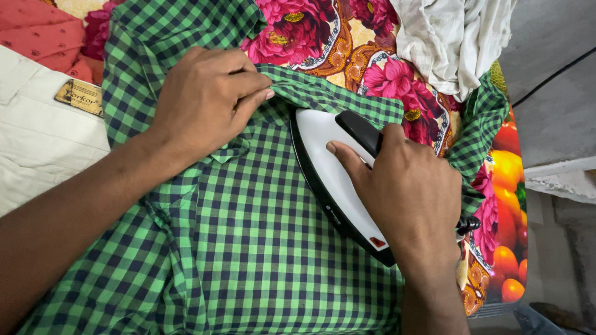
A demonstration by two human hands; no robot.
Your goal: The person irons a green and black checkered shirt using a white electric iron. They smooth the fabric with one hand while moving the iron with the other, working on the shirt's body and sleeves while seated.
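while the white iron (332, 180) sits flat on the green checked shirt (248, 248), your right hand (413, 192) is closed around its black handle (362, 132), thumb laid along the white shell. your left hand (208, 99) pinches a folded edge of the shirt just ahead of the iron's nose, fingers curled shut on the cloth. the shirt lies spread over a floral cover (347, 49); a cream garment (37, 136) lies to the left, a white cloth (453, 37) top right. the shirt looks light, soft and limp, likely to ruck unless held taut at the hem or seam. the iron looks heavy and rigid, its sole probably hot: hold the handle only. the cord end (469, 224) trails behind your wrist.
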